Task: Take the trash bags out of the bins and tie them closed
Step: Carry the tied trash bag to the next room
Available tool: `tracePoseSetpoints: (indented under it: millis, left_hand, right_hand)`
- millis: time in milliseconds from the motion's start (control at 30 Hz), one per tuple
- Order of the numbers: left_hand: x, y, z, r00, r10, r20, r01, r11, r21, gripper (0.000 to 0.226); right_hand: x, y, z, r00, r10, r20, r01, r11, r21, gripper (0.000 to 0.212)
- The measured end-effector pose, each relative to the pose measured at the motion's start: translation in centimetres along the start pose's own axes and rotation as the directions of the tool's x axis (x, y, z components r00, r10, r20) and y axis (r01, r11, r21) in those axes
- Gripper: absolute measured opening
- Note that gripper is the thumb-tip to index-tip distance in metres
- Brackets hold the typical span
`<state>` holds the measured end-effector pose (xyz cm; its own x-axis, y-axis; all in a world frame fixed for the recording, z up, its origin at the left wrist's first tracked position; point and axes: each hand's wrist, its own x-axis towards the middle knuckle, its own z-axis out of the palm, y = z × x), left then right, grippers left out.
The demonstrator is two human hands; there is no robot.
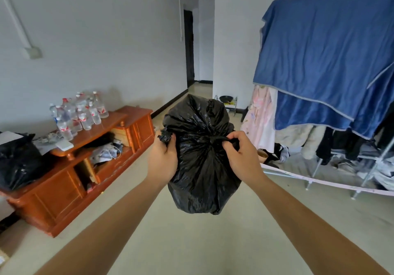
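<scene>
White walls and a pale floor are seen. A wooden cabinet is set against the wall, with plastic bottles crowded on it. Well right of the cabinet, a clothes rack is draped with a blue sheet. Beyond the cabinet, a dark doorway is visible.

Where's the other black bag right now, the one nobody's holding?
Head view, far left edge: the other black bag rests on the near end of the wooden cabinet, nearer the camera than the water bottles, apart from the held trash bag.

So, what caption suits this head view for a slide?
Left hand and right hand grip the twisted ends of a black trash bag, knotting it near a wooden cabinet.
</scene>
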<state>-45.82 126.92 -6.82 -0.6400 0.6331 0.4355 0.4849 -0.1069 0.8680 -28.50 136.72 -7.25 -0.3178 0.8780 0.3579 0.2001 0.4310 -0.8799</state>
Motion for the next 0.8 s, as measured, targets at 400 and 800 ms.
tracePoseSetpoints:
  millis: [400, 800]
  left_hand:
    - [36.4, -10.8, 14.5, 0.989, 0.029, -0.146, -0.021, 0.998, 0.057, 0.032]
    - [71.4, -26.0, 22.7, 0.993, -0.022, -0.119, 0.017, 0.999, -0.044, 0.02]
  right_hand:
    - [39.4, 7.1, 9.7, 0.982, -0.186, 0.038, 0.19, 0.97, -0.149, 0.005]
    - [74.8, 15.9, 28.1, 0.984, -0.163, 0.066, 0.173, 0.963, -0.206, 0.008]
